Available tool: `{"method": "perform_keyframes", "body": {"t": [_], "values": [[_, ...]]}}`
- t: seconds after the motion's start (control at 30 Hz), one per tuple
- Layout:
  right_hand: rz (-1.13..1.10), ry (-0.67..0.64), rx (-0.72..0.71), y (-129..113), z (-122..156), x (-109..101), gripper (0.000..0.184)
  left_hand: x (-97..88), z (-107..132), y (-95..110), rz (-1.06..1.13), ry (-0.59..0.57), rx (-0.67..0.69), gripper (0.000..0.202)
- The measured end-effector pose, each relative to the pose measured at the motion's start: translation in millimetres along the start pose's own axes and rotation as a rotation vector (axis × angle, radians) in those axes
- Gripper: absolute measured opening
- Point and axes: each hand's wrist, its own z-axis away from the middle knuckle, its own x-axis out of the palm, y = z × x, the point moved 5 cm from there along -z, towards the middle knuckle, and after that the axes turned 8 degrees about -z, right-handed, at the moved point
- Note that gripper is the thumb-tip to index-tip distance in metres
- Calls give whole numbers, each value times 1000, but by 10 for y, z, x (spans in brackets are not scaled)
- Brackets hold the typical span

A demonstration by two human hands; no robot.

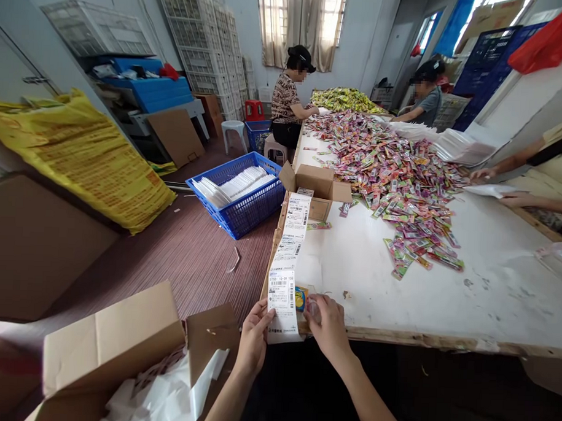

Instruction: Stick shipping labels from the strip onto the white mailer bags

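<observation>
A long strip of printed shipping labels runs from the small open cardboard box toward me along the table's left edge. My left hand pinches the strip's left side near its lower end, thumb on top. To the right of the strip, my right hand has its fingers curled over a small clear, pinkish thing at the table's front edge. What that thing is, I cannot make out. A yellow and blue packet lies beside those fingertips, partly covered by the strip.
A big pile of colourful small packets covers the white table's middle. A blue basket of white envelopes stands left. An open carton with white backing paper is at lower left. Several people sit or stand around the table.
</observation>
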Motion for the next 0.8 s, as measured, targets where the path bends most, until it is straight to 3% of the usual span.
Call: {"method": "perform_keyframes", "body": {"t": [0.13,0.3,0.5,0.57,0.63,0.8], "values": [[40,-55,-53,-2,-216,146,69,24,17,14,10,-11,-7,44],[-38,-41,-52,33,-253,161,52,0,26,19,-6,5,-6,43],[-166,103,-107,130,-155,-74,36,-33,-29,-24,-54,18,7,50],[-190,236,-38,338,-195,-325,24,-39,-44,-28,-62,27,2,51],[-184,437,96,677,-263,-717,25,-32,-53,-26,-66,19,-13,51],[-26,1027,622,1690,-292,-1969,58,-22,-62,3,-83,30,-15,52]]}}
